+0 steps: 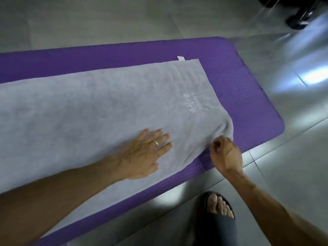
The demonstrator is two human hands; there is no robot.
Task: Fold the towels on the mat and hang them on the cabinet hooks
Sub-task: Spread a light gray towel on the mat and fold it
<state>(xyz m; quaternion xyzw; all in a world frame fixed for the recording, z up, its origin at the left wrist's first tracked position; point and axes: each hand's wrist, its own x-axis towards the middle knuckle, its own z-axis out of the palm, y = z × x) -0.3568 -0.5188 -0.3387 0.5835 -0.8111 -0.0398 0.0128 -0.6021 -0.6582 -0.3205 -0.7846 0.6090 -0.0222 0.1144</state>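
At the bottom of the frame a sandalled foot [219, 206] stands on the grey tiled floor [292, 174]. Above it, the right hand [226, 153] pinches the near right corner of the grey towel [88, 107]. The left hand [143, 153] presses flat on it. The towel lies spread on the purple mat [248, 107].

**Soft cloth, ribbed foam, glossy tile**

The towel [99, 103] is pale grey cloth with a matt, softly napped face, faintly mottled, and carries whitish lettering [192, 103] and a small white fabric tag [180, 58] at its far edge. Under it the mat [248, 107] is purple foam, matt, with fine parallel ribs across its surface. The floor [292, 157] is grey tile, smooth and glossy, throwing bright reflections. A ring [156, 143] of shiny yellow metal sits on the left hand [142, 153]. The sandal [213, 226] looks dark, smooth and slightly shiny.
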